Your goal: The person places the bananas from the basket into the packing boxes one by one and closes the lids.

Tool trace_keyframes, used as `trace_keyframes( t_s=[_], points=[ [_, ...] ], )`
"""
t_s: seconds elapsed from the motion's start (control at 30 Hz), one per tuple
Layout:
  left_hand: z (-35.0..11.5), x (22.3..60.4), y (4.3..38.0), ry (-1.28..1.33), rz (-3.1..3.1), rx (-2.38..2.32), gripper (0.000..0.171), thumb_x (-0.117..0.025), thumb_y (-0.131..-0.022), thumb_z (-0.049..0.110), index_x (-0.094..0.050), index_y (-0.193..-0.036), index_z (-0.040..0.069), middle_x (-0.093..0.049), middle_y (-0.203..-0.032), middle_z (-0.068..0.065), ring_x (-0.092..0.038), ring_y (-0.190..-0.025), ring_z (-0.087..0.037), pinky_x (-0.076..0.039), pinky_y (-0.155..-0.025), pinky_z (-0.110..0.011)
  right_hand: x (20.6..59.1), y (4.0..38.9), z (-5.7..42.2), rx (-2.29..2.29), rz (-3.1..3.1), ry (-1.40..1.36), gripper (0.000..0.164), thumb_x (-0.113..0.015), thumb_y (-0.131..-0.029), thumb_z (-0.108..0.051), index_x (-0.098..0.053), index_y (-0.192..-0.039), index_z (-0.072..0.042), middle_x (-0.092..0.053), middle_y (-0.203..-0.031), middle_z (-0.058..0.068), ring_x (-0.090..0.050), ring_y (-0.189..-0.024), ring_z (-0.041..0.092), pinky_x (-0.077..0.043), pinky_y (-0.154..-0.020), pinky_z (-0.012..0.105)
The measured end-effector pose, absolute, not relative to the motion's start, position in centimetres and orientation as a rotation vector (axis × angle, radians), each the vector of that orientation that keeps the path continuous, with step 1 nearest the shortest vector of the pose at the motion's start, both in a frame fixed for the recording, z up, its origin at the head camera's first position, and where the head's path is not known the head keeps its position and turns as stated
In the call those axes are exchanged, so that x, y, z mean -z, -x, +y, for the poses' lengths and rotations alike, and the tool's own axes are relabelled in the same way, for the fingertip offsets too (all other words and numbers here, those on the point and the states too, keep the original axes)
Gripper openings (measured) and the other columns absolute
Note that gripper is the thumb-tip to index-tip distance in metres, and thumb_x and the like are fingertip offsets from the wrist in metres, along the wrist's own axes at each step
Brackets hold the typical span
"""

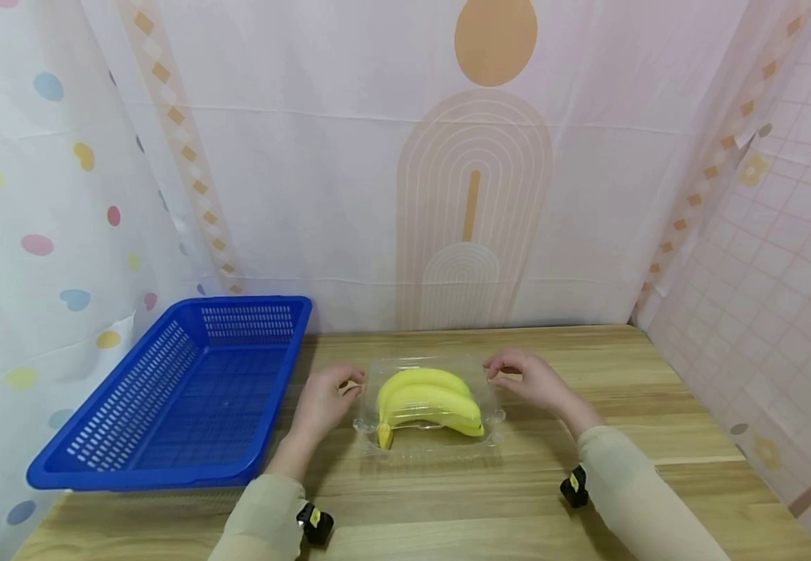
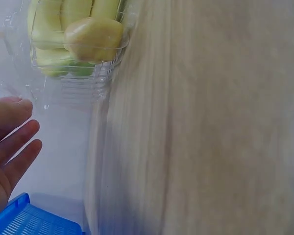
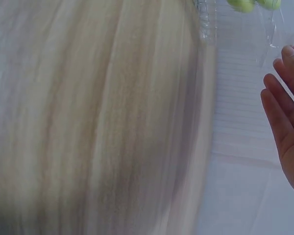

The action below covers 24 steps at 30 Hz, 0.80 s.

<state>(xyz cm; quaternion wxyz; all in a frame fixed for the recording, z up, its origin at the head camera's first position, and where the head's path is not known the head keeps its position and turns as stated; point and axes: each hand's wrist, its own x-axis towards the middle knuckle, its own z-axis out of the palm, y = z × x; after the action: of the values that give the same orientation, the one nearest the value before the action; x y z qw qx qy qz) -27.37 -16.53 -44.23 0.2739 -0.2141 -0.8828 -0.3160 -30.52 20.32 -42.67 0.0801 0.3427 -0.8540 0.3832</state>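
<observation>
My left hand (image 1: 321,405) and my right hand (image 1: 534,382) sit at either end of the clear plastic box (image 1: 428,405) of bananas (image 1: 429,403), which lies near the middle of the counter (image 1: 657,374), a little toward its far edge. Both sets of fingers are loose and nearly straight. From the head view their tips seem to reach the box's far corners, but in the wrist views I see a gap between my left fingers (image 2: 19,142) and the plastic, and between my right fingers (image 3: 279,110) and it, so I cannot tell whether they touch. Neither hand grips anything.

The blue basket (image 1: 188,389) stands just beside my left hand, on the counter's left edge.

I judge I'm at the reach-in step, bracketing the box. The next move calls for both hands closing on its short ends evenly, gently, since thin plastic flexes.
</observation>
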Motion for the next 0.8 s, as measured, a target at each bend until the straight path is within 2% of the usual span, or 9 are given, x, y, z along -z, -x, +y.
trace_keyframes(
  t_s=[0.2, 0.4, 0.7, 0.8],
  points=[
    [-16.7, 44.2, 27.2, 0.640, -2.432, 0.656, 0.019, -0.081, -0.075, -0.007, -0.074, -0.086, 0.006, -0.073, -0.097, -0.010, -0.069, -0.092, -0.030, -0.056, -0.081, -0.044, 42.5, 30.3, 20.5, -0.989, -2.560, -1.083, 0.017, -0.073, -0.087, 0.001, -0.065, -0.088, -0.015, -0.069, -0.113, 0.009, -0.062, -0.110, 0.031, -0.048, -0.097, 0.049],
    [-16.8, 43.9, 26.7, 0.714, -2.406, 0.487, 0.020, -0.082, -0.073, -0.007, -0.075, -0.087, 0.005, -0.073, -0.097, -0.011, -0.069, -0.092, -0.030, -0.056, -0.080, -0.044, 42.7, 30.3, 20.6, -0.908, -2.521, -1.136, 0.019, -0.074, -0.085, 0.002, -0.066, -0.090, -0.015, -0.069, -0.113, 0.007, -0.062, -0.110, 0.030, -0.047, -0.098, 0.050],
    [-17.0, 43.8, 26.2, 0.776, -2.302, 0.268, 0.027, -0.087, -0.067, -0.004, -0.075, -0.090, 0.006, -0.072, -0.100, -0.010, -0.068, -0.091, -0.030, -0.057, -0.075, -0.044, 42.8, 29.8, 21.1, -0.783, -2.414, -1.170, 0.004, -0.072, -0.091, -0.010, -0.070, -0.093, -0.012, -0.069, -0.112, 0.009, -0.063, -0.108, 0.032, -0.049, -0.093, 0.051],
    [-16.9, 43.6, 25.9, 0.784, -2.283, 0.241, 0.029, -0.087, -0.066, -0.004, -0.075, -0.090, 0.006, -0.072, -0.100, -0.011, -0.068, -0.091, -0.030, -0.057, -0.075, -0.044, 42.5, 29.6, 21.1, -0.799, -2.435, -1.154, 0.006, -0.072, -0.091, -0.008, -0.070, -0.095, -0.012, -0.068, -0.113, 0.009, -0.063, -0.109, 0.032, -0.048, -0.095, 0.052]
  ],
)
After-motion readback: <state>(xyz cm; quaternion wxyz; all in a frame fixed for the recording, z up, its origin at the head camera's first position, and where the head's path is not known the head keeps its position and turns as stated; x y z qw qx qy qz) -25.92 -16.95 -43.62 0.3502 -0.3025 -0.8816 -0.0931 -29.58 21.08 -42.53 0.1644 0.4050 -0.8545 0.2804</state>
